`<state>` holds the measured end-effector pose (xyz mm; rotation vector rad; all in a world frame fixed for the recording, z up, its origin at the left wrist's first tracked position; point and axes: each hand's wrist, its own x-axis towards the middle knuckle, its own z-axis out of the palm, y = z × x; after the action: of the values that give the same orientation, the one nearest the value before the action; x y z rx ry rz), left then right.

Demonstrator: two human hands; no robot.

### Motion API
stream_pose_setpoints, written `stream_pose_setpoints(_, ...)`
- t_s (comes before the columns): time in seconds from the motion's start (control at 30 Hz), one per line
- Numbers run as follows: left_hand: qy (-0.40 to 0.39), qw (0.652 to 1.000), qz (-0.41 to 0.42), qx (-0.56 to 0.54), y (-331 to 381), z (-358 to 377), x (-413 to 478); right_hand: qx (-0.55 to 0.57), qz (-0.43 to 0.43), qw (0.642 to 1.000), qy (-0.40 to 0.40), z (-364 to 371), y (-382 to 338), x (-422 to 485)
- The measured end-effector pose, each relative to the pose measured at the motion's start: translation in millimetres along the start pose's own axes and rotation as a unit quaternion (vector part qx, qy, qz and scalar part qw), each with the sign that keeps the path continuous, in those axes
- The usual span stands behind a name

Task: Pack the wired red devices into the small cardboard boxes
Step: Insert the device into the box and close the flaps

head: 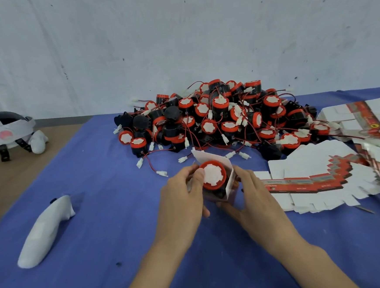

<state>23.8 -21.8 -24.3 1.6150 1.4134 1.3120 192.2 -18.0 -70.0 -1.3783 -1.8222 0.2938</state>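
A red device (pixel 213 175) with a white face sits partly inside a small cardboard box (pixel 230 186) whose top flaps stand open. My left hand (pixel 182 199) grips the device and the box's left side, thumb on the red rim. My right hand (pixel 250 196) holds the box from the right and underneath. A big pile of red and black wired devices (pixel 218 116) lies behind, against the wall. Flat unfolded boxes (pixel 312 179) are fanned out to the right.
A blue cloth (pixel 102 253) covers the table. A white wrapped controller (pixel 43 232) lies at the left front. A headset with straps (pixel 4 133) rests at the far left on bare wood. More flat boxes (pixel 364 118) are stacked at the right edge.
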Motion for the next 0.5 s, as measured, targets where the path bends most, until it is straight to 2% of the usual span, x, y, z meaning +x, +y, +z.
stream_pose_setpoints(0.13,-0.025,0.999,-0.008,0.048,-5.9,3.1,1.7,0.018,0.005,1.0,-0.01,-2.0,-10.4,-1.2)
stream_pose_setpoints(0.23,-0.052,0.987,0.007,0.154,-12.8,6.5,0.3,-0.007,0.012,0.999,-0.031,2.4,-7.1,-3.4)
stream_pose_setpoints(0.33,-0.047,0.939,0.045,0.337,-17.7,10.3,2.4,-0.022,0.037,0.998,-0.055,5.3,-3.5,-3.4)
stream_pose_setpoints(0.5,0.001,0.885,0.064,0.462,-14.0,21.5,4.1,0.007,0.031,0.998,-0.056,6.0,-6.0,-8.5)
